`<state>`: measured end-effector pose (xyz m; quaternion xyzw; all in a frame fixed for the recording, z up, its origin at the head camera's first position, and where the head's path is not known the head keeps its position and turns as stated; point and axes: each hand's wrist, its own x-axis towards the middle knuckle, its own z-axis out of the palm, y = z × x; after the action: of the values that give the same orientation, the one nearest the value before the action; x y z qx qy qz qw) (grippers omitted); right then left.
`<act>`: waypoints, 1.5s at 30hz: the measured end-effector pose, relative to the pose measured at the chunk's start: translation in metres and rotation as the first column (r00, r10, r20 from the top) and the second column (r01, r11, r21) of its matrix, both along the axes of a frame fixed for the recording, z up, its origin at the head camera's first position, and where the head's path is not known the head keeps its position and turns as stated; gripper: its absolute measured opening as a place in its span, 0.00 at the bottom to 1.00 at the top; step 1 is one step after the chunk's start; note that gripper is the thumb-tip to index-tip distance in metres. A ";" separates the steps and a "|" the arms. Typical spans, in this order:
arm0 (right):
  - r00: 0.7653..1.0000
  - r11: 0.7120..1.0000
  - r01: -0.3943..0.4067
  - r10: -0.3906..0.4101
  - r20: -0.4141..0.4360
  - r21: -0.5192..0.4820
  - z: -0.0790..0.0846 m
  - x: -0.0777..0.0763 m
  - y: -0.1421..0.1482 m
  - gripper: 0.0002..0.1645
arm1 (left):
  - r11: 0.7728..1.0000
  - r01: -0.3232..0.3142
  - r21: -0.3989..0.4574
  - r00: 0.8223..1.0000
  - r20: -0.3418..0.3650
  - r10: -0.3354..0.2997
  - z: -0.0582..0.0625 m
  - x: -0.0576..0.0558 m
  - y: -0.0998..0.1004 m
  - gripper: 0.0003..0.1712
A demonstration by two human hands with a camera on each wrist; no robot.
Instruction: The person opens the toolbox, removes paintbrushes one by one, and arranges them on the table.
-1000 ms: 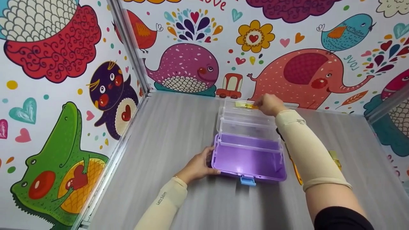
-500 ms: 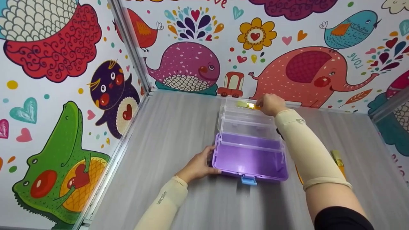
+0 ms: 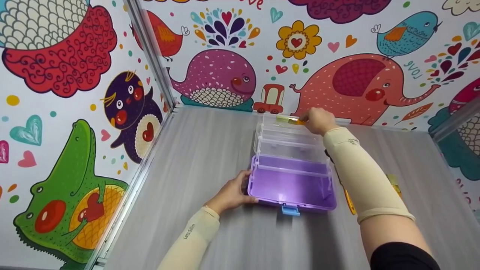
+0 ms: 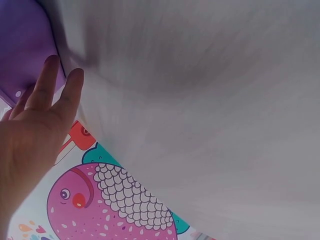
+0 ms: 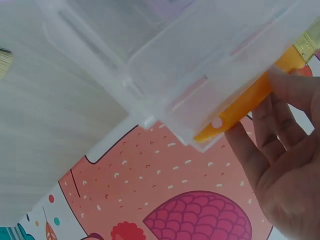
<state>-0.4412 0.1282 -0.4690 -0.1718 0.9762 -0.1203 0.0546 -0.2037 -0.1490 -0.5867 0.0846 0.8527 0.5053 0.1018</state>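
Observation:
A purple storage box [image 3: 288, 183] stands open on the table, with clear stepped trays [image 3: 288, 148] fanned out behind its base. My left hand [image 3: 229, 192] rests against its left front corner, thumb at the front and fingers along the side; in the left wrist view those fingers [image 4: 46, 90] look nearly straight by the purple wall. At the rearmost tray, my right hand [image 3: 318, 120] pinches the orange handle of a paintbrush [image 5: 245, 106] between thumb and fingers. The brush lies lengthwise along that tray, bristles to the left. A blue latch [image 3: 290, 210] hangs from the box's front.
Right of the box lies an orange-handled tool [image 3: 349, 202], partly hidden under the right forearm. Another paintbrush [image 3: 393, 182] shows beyond that arm. Cartoon-printed walls [image 3: 221, 78] stand at the back and sides, the back one close behind the trays.
The right hand with the brush shifts slightly right, then stays at the rear tray. The left hand and box keep their places; the view sways a little.

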 end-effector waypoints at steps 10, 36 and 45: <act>0.993 0.999 0.000 -0.005 -0.117 -0.044 0.009 0.009 0.023 0.20 | 1.000 0.021 0.003 1.000 0.004 -0.021 -0.002 -0.003 0.004 0.56; 0.975 0.927 0.112 -0.033 0.220 -0.359 0.008 0.123 0.170 0.21 | 0.990 0.044 0.133 0.999 0.008 -0.045 -0.003 0.000 -0.006 0.55; 0.953 0.901 0.196 -0.082 0.291 -0.388 -0.022 0.161 0.225 0.21 | 0.986 0.045 0.159 0.999 0.022 -0.049 -0.005 -0.002 -0.002 0.54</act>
<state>-0.2797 0.3527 -0.4908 -0.0907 0.9221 -0.3492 0.1398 -0.2056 -0.1509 -0.5917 0.1060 0.8064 0.5698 0.1174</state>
